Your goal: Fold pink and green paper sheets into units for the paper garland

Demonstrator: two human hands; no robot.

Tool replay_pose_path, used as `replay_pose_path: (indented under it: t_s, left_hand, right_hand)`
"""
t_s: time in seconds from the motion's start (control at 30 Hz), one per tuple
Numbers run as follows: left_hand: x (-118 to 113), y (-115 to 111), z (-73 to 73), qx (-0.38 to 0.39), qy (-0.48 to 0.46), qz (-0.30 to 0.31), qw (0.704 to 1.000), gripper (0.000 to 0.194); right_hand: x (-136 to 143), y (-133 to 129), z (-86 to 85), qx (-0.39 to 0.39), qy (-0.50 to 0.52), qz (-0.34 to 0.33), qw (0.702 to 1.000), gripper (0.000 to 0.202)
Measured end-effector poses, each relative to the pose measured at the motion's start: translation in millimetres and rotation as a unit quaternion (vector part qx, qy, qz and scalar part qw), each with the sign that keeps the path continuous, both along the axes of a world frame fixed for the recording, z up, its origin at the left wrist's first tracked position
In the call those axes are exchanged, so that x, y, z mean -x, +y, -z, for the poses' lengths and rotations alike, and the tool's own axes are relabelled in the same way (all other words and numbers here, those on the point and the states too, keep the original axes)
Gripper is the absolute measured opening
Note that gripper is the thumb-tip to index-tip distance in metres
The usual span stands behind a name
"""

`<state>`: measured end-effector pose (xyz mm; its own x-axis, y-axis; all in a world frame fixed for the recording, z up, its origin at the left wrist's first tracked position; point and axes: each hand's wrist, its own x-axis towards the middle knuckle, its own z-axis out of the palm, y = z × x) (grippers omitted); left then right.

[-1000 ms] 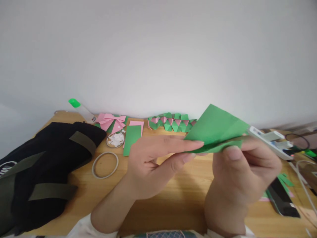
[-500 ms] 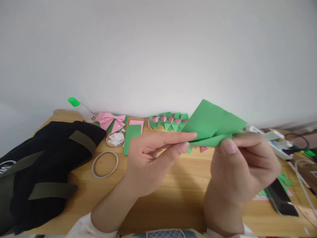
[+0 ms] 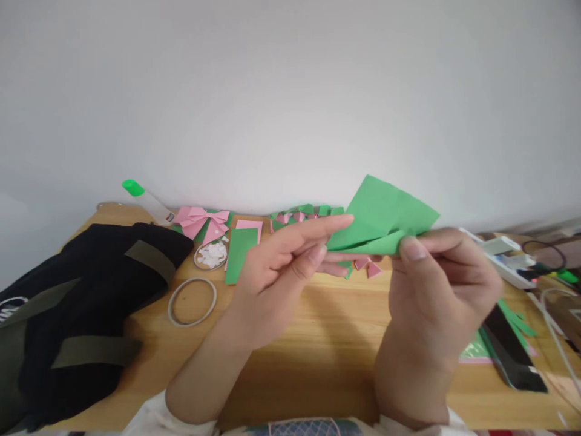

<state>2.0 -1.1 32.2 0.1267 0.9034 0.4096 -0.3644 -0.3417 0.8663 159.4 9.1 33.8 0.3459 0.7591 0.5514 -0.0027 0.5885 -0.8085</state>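
A folded sheet of green paper (image 3: 385, 209) is held up above the table, with a narrow flap turned up along its lower edge and a gap under that flap. My right hand (image 3: 440, 290) pinches the lower right part of the paper between thumb and index finger. At the paper's left corner is my left hand (image 3: 272, 278), its index finger stretched across the front and other fingers passing below and behind. The left thumb tip lies close to the corner. My fingers partly hide the left edge.
Behind are green and pink folded pieces (image 3: 306, 213), a pink paper bow (image 3: 202, 221), green paper strip (image 3: 241, 251), a dish of white scraps (image 3: 211, 254) and a glue bottle (image 3: 154, 206). A tape ring (image 3: 192, 301) and black bag (image 3: 91, 303) lie left, a phone (image 3: 511, 351) right.
The paper has shifted slightly left and up, and its flap gapes more. My left thumb has moved back from the index finger, and the lower left fingers now show beneath the paper.
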Motion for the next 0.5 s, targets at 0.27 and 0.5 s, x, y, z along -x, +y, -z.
replay_pose_path:
  t_s: [0.27, 0.5]
  left_hand:
    - [1.4, 0.5, 1.3, 0.024, -0.018, 0.014, 0.999, 0.026]
    - [-5.8, -0.3, -0.2, 0.0, 0.068, -0.115, 0.991, 0.023]
  right_hand:
    - [-1.7, 1.3, 2.3, 0.004, -0.011, -0.015, 1.0, 0.012]
    - [1.1, -6.9, 2.3, 0.048, -0.063, 0.006, 0.997, 0.015]
